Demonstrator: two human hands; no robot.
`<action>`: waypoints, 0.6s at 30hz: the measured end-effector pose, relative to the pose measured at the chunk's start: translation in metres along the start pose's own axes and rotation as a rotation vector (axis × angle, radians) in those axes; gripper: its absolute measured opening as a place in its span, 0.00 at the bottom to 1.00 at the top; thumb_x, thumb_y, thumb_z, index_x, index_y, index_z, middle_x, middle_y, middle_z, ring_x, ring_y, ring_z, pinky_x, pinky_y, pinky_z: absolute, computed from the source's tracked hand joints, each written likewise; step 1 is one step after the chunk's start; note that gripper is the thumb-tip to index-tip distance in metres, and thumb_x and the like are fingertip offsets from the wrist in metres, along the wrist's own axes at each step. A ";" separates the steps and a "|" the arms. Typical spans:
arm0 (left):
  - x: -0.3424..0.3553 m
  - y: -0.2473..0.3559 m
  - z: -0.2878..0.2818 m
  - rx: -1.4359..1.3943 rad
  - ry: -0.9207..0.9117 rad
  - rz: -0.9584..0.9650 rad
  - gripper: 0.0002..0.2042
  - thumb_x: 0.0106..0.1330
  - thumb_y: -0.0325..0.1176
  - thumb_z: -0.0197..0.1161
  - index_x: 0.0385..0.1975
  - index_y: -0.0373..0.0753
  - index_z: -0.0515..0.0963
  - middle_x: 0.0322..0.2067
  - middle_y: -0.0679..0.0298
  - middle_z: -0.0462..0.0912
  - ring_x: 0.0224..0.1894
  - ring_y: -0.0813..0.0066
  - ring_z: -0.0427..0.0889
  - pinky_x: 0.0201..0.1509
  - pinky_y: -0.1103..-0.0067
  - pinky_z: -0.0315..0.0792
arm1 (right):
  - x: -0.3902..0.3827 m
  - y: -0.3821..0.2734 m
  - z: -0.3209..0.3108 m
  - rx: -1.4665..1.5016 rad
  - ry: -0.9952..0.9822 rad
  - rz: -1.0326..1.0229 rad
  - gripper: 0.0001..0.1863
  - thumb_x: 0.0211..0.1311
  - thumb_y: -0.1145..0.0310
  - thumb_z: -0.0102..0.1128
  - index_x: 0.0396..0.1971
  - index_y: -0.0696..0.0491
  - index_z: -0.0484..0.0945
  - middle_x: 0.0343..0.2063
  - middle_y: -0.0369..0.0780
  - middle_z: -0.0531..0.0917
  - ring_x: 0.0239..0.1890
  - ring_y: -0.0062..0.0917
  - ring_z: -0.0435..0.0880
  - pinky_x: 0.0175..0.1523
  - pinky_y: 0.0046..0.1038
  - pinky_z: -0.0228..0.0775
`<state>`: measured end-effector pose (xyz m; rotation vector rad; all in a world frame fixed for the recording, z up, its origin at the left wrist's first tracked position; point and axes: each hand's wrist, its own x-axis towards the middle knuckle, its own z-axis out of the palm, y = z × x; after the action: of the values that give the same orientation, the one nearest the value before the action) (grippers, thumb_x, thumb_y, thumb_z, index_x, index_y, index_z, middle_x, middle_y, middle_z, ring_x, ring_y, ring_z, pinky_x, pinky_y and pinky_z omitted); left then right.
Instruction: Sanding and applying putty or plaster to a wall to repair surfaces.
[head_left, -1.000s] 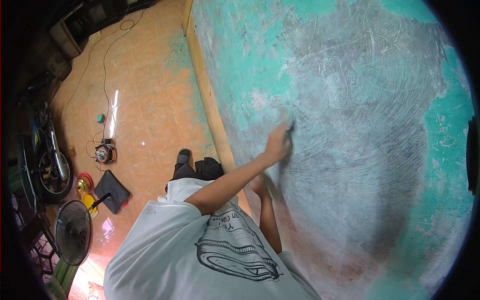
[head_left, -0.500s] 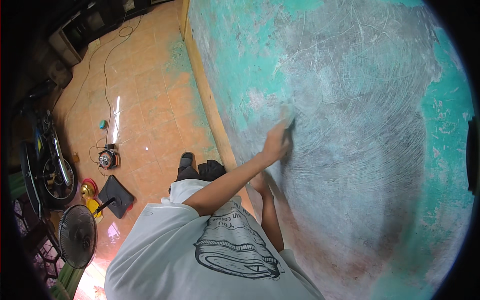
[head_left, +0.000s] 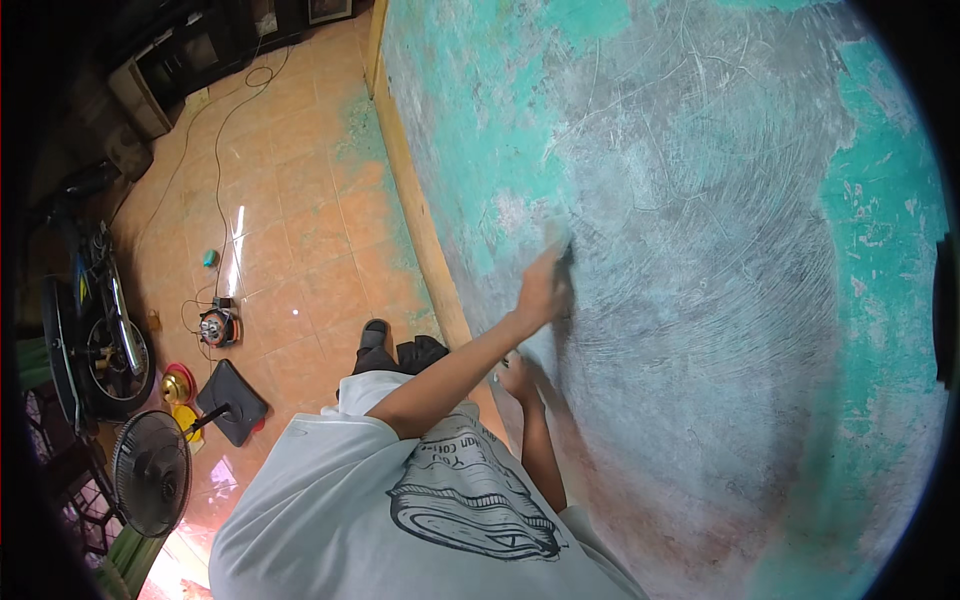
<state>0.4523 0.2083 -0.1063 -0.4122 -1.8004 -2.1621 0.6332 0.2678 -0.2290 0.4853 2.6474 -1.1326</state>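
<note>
Holding a pale, blurred piece at the wall, mid-frame, my left hand closed on it! My right hand curls just below, its hold unclear. Bare wall spreads rightward; wooden trim bounds the left; fan and motorbike crowd lower left, well apart.
</note>
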 end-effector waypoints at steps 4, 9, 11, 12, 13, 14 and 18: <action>-0.014 -0.033 -0.015 0.145 -0.075 -0.230 0.22 0.60 0.19 0.50 0.56 0.35 0.70 0.43 0.39 0.79 0.45 0.35 0.78 0.47 0.57 0.74 | 0.005 -0.054 -0.022 -0.065 -0.409 0.335 0.29 0.61 0.66 0.56 0.60 0.63 0.67 0.57 0.62 0.72 0.64 0.56 0.66 0.65 0.44 0.60; 0.030 0.049 0.019 -0.001 -0.100 -0.002 0.22 0.58 0.17 0.51 0.55 0.36 0.71 0.41 0.40 0.79 0.43 0.35 0.78 0.47 0.56 0.73 | 0.001 0.022 0.019 0.057 -0.110 0.038 0.24 0.65 0.62 0.57 0.56 0.60 0.69 0.47 0.60 0.80 0.53 0.55 0.79 0.53 0.46 0.71; 0.026 0.037 0.021 0.029 -0.094 0.040 0.22 0.58 0.18 0.54 0.55 0.34 0.70 0.40 0.39 0.79 0.44 0.36 0.78 0.47 0.57 0.73 | -0.003 0.016 0.021 0.064 -0.064 0.024 0.23 0.65 0.62 0.57 0.55 0.60 0.70 0.46 0.60 0.80 0.53 0.55 0.78 0.53 0.45 0.71; 0.016 0.022 0.018 0.031 -0.091 0.042 0.22 0.58 0.18 0.54 0.55 0.34 0.70 0.40 0.39 0.79 0.44 0.36 0.78 0.47 0.57 0.73 | -0.002 0.010 0.019 0.071 -0.014 0.010 0.22 0.64 0.63 0.57 0.54 0.60 0.72 0.45 0.60 0.81 0.52 0.55 0.78 0.52 0.45 0.71; 0.000 0.004 0.009 0.036 -0.078 -0.075 0.20 0.59 0.19 0.54 0.54 0.33 0.71 0.39 0.39 0.79 0.43 0.36 0.78 0.48 0.57 0.73 | -0.002 0.003 0.014 0.072 -0.014 0.007 0.22 0.64 0.63 0.57 0.54 0.60 0.72 0.45 0.60 0.81 0.52 0.55 0.78 0.52 0.45 0.71; -0.013 -0.013 -0.001 0.042 -0.062 -0.196 0.19 0.60 0.19 0.54 0.52 0.32 0.72 0.39 0.39 0.79 0.43 0.37 0.78 0.48 0.58 0.73 | -0.003 -0.003 0.008 0.077 -0.067 0.007 0.21 0.64 0.63 0.57 0.53 0.60 0.73 0.45 0.60 0.81 0.52 0.55 0.78 0.52 0.45 0.71; -0.015 -0.030 -0.013 0.176 -0.140 -0.399 0.16 0.61 0.20 0.54 0.50 0.32 0.74 0.40 0.41 0.80 0.44 0.38 0.78 0.48 0.59 0.73 | -0.008 -0.011 -0.001 0.142 -0.209 0.126 0.28 0.61 0.71 0.56 0.61 0.61 0.66 0.56 0.55 0.77 0.62 0.47 0.73 0.63 0.39 0.64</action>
<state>0.4532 0.2016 -0.1414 -0.1767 -2.2945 -2.2408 0.6359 0.2600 -0.2182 0.5206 2.3366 -1.2624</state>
